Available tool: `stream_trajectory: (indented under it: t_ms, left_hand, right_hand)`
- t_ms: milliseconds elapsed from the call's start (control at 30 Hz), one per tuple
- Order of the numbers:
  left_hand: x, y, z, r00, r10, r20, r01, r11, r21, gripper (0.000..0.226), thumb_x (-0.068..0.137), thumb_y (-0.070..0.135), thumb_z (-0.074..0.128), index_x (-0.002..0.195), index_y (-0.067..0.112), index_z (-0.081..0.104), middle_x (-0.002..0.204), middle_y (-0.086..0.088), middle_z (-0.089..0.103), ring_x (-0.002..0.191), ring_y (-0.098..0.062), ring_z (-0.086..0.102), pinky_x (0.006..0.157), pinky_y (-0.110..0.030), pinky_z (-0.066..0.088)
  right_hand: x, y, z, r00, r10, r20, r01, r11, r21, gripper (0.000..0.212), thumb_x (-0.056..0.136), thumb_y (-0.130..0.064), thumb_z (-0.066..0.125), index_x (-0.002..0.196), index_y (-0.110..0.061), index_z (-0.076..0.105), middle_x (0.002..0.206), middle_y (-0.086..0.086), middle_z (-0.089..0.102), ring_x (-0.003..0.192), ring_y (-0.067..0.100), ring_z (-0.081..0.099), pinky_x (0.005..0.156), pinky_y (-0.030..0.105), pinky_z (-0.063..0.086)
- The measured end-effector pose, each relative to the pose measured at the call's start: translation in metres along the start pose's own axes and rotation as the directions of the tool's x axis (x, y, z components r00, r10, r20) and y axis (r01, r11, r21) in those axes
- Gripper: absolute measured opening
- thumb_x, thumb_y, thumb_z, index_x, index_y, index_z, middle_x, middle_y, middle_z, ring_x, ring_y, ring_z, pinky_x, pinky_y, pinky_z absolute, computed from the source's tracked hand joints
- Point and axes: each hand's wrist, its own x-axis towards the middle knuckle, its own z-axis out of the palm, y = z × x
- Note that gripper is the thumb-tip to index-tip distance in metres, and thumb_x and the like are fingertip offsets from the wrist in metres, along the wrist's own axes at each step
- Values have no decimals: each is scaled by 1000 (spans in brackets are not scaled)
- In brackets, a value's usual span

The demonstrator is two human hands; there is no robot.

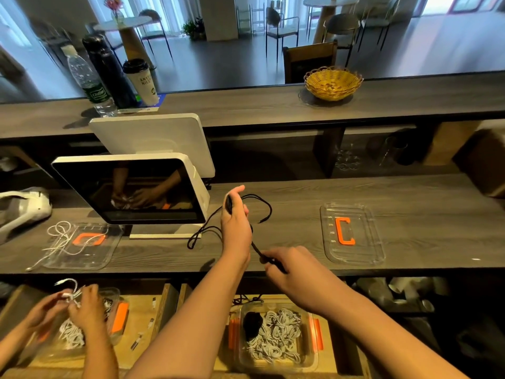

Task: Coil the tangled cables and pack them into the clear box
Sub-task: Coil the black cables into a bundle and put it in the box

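**Black cable half-coiled above the counter, loose loops free to snag**

Gripping the black cable at two places, the person holds it over the grey counter. Their left hand is raised, fingers curled round a small bundle of turns near the thumb, while the right hand pinches the strand lower and nearer, fingers closed on it. Between the two hands the cable runs taut and short.

Several slack loops hang off the left hand: one arcs to the right and far side, others trail left toward the base of the white screen. These are the likely trouble. If the next wrap is pulled quickly, a trailing loop could catch on the screen's foot or cross another loop and tighten into a knot.

A second risk is the bundle itself; held only by curled fingers, its turns could spring apart if that hold relaxes during a wrap.

The clear box sits below, near the person, on a lower shelf, already holding white coils and one black one. Its lid lies on the counter to the right. A loosely wound coil may unfurl when set inside it.

At near left, another person's hands work a white cable.
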Motion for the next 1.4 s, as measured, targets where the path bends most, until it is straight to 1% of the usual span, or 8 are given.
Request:
stream_trajectory:
  t_ms: [133, 233, 467, 700, 900, 1000, 1233, 1400]
  left_hand:
    - [-5, 2, 9, 992, 20, 125, -55, 958, 283, 40, 102, 59, 29, 111, 40, 63, 78, 2, 45, 64, -10, 40, 55, -25, 35]
    - [-10, 8, 15, 957, -104, 272, 4, 939, 344, 61, 95, 70, 20, 109, 35, 68, 80, -1, 50, 72, -13, 47, 61, -27, 38]
    - [-27, 22, 23, 756, -373, 538, 216, 918, 333, 84, 85, 83, 7, 73, 21, 62, 62, 5, 59, 61, -8, 51, 57, -24, 36]
    - [-32, 18, 26, 552, -458, 697, 163, 879, 449, 68, 79, 73, 52, 104, 10, 57, 77, 4, 58, 60, -5, 42, 55, -18, 35]
    - [-34, 12, 27, 619, -433, 655, 115, 875, 470, 39, 99, 50, 51, 96, 12, 60, 76, 2, 59, 62, -7, 46, 59, -22, 39]
    - [-40, 7, 35, 702, -359, 615, 114, 909, 400, 39, 98, 50, 50, 100, 13, 63, 81, 0, 65, 68, -11, 55, 66, -27, 48]
    - [-49, -3, 44, 852, -212, 479, 262, 964, -39, 40, 100, 46, 42, 127, 31, 67, 104, -9, 71, 94, -18, 66, 82, -33, 55]
    - [-58, -3, 61, 846, -243, 475, 437, 827, -354, 44, 101, 47, 39, 131, 29, 64, 115, -11, 72, 113, -24, 67, 100, -40, 50]
  right_hand:
    - [2, 4, -19, 995, -81, -63, 79, 996, -27, 17, 98, -26, 48, 104, -24, 63, 83, -3, 65, 72, 15, 58, 64, 33, 43]
    - [9, 7, -34, 982, -183, -50, 182, 983, -26, 17, 100, -23, 48, 111, -25, 61, 98, -4, 66, 87, 12, 61, 78, 33, 50]
    - [27, 25, -61, 937, -205, -283, 220, 975, 23, 14, 98, -30, 55, 107, -22, 63, 93, -6, 67, 88, 9, 66, 79, 38, 57]
    - [41, 48, -79, 953, -132, -273, 157, 985, 74, 12, 90, -31, 69, 98, -23, 71, 88, -10, 68, 84, 2, 62, 76, 21, 51]
    - [35, 71, -83, 953, -79, -293, 149, 963, 224, 11, 90, -34, 69, 87, -23, 71, 75, -7, 67, 72, 2, 63, 64, 18, 51]
    - [32, 84, -80, 950, -38, -310, 128, 952, 277, 18, 90, -38, 66, 82, -23, 69, 74, -1, 68, 71, 9, 65, 66, 30, 56]
    - [17, 105, -70, 970, -11, -244, 98, 932, 348, 28, 98, -37, 53, 78, -21, 65, 56, -15, 52, 55, 0, 45, 54, 18, 36]
    - [11, 100, -61, 980, -18, -200, 107, 890, 442, 29, 102, -25, 49, 79, -23, 65, 60, -22, 58, 60, -3, 53, 58, 16, 38]
